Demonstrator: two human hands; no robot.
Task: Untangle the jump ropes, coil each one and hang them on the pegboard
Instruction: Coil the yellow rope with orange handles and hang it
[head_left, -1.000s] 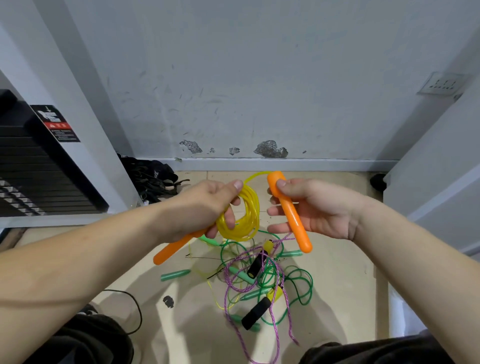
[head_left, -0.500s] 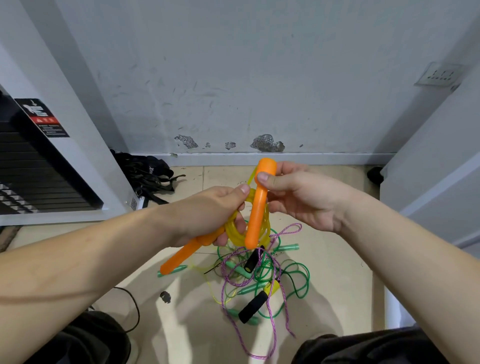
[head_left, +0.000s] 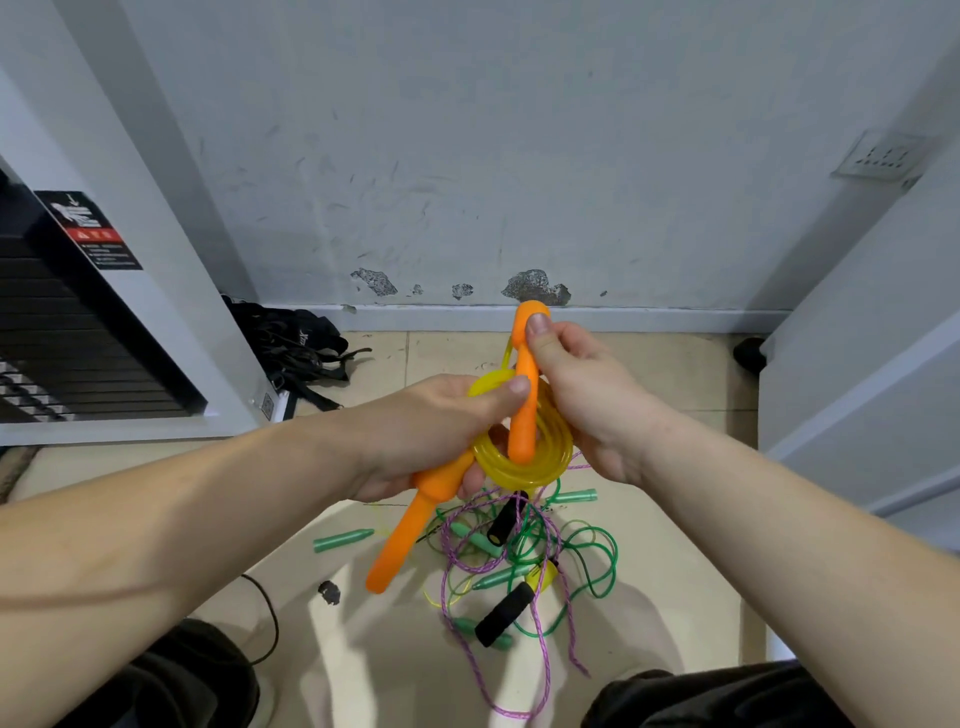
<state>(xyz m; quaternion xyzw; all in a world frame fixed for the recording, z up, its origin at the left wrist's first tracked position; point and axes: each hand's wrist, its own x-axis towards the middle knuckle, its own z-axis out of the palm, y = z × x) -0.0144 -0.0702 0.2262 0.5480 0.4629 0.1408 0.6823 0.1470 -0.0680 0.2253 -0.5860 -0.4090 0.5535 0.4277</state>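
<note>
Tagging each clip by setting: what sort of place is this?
Probably a gym corner: a black weight stack with a warning sticker, tangled jump ropes on the tiled floor, black straps heaped by the wall.

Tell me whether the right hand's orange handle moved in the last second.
Yes. The right hand swung the orange handle leftward: its lower end, earlier right of the wall's chipped patch, now lies below it, across the yellow coil.

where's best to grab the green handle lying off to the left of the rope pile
Pinch the green handle mid-barrel from above, across its width: it lies flat on the floor, clear of the tangle, tapered tip toward it.
</note>
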